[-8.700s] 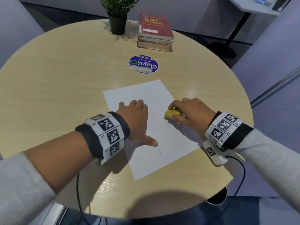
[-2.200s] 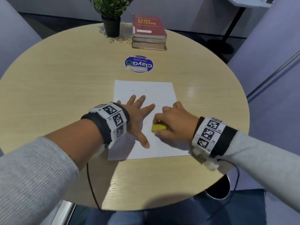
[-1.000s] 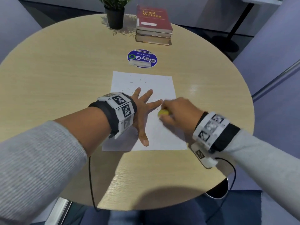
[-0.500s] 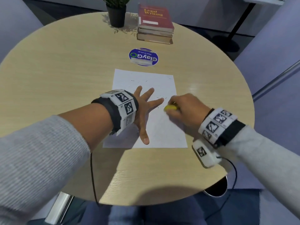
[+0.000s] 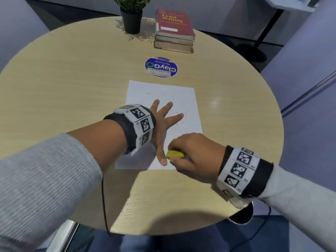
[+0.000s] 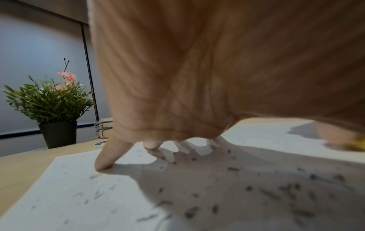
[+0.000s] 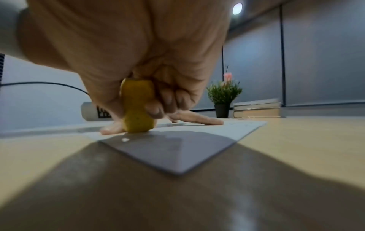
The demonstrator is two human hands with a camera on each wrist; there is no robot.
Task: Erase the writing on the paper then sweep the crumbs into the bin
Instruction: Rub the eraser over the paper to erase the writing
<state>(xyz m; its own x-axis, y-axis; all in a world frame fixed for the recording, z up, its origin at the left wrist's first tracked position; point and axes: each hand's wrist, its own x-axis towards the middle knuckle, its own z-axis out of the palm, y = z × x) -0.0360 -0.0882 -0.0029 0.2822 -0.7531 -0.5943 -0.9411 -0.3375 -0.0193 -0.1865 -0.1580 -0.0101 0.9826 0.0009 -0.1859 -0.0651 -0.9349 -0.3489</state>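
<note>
A sheet of white paper (image 5: 163, 99) lies flat at the middle of a round wooden table (image 5: 72, 73), dark eraser crumbs (image 6: 248, 187) scattered over it. The right hand (image 5: 196, 157), fingers curled, pinches a yellow eraser (image 5: 174, 154) (its lower end touching the sheet near the front edge). The left hand (image 5: 161, 124) presses down beside it, fingers spread straight. Beyond sit a round blue sticker (image 5: 161, 67), stacked books (image 5: 173, 30) and a potted plant (image 5: 131, 13).

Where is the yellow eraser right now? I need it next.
In the head view, the yellow eraser is gripped in the right hand, pressed on the paper's near edge beside the left hand's thumb.
</note>
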